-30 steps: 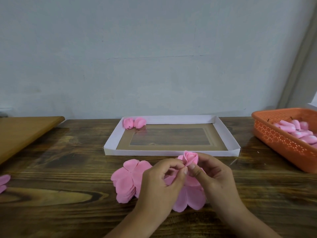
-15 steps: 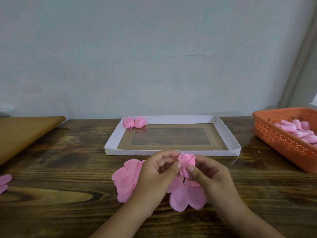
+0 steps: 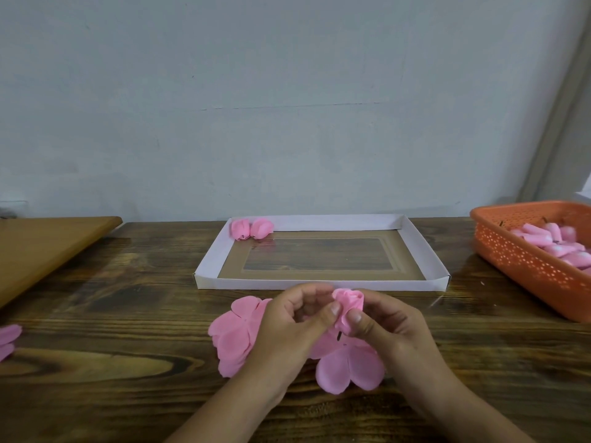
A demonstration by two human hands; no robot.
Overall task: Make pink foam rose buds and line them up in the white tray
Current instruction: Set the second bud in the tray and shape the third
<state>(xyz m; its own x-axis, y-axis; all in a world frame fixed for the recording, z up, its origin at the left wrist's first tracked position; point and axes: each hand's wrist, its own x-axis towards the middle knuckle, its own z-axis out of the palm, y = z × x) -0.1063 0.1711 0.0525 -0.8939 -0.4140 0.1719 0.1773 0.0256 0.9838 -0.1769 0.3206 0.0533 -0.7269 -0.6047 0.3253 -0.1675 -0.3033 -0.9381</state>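
Table (image 3: 128, 314) wood is seen under it all. Two finished buds (image 3: 252, 228) are lined up in the far left corner of the white tray (image 3: 319, 285). More pink pieces are kept in the orange basket (image 3: 524, 263). Flat petals (image 3: 233, 334) are spread below both hands. A half-made bud (image 3: 348, 303) is pinched by the left hand (image 3: 287, 324) and the right hand (image 3: 383, 327), near the tray's front wall. The foam should be squeezed softly and wrapped tight, so it is not torn.

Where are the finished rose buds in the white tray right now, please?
In the head view, the two finished buds sit side by side in the far left corner of the tray, against its back wall.
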